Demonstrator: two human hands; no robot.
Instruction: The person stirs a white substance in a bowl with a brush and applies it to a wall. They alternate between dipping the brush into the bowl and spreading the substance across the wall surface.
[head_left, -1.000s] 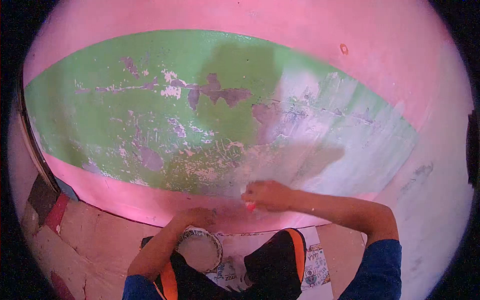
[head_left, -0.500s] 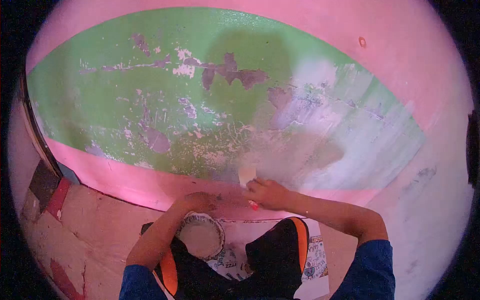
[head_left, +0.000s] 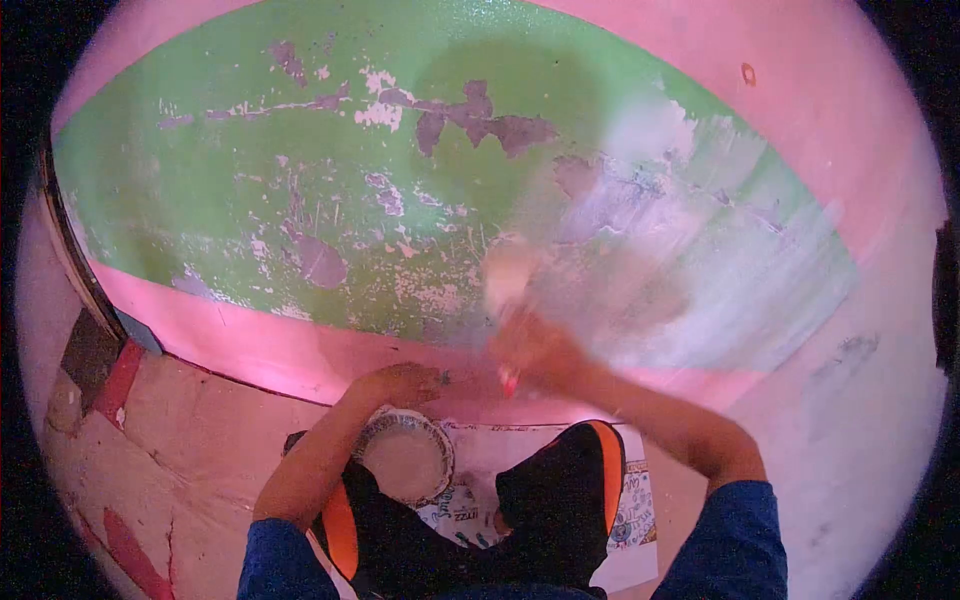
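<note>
My right hand (head_left: 535,350) is wrapped round a tool with a pale, flat head (head_left: 508,272) and a red handle end (head_left: 509,384). Motion smears the tool, which is at the lower middle of a green wall patch (head_left: 230,190) with peeling paint and whitish streaks on its right. Low against the pink band of the wall, my left hand (head_left: 405,384) lies with its fingers pointing right; whether they hold anything is unclear. Just below it stands a round tub (head_left: 405,458) of pale material.
My knees in dark trousers flank a white sheet with writing (head_left: 632,510) on the floor. A dark edge strip (head_left: 75,262) runs down the left. A small reddish mark (head_left: 748,74) shows on the pink wall at the upper right.
My right hand and the tool have moved up the wall. My left hand has shifted only slightly. The view has tilted a little, so the wall patch sits higher.
</note>
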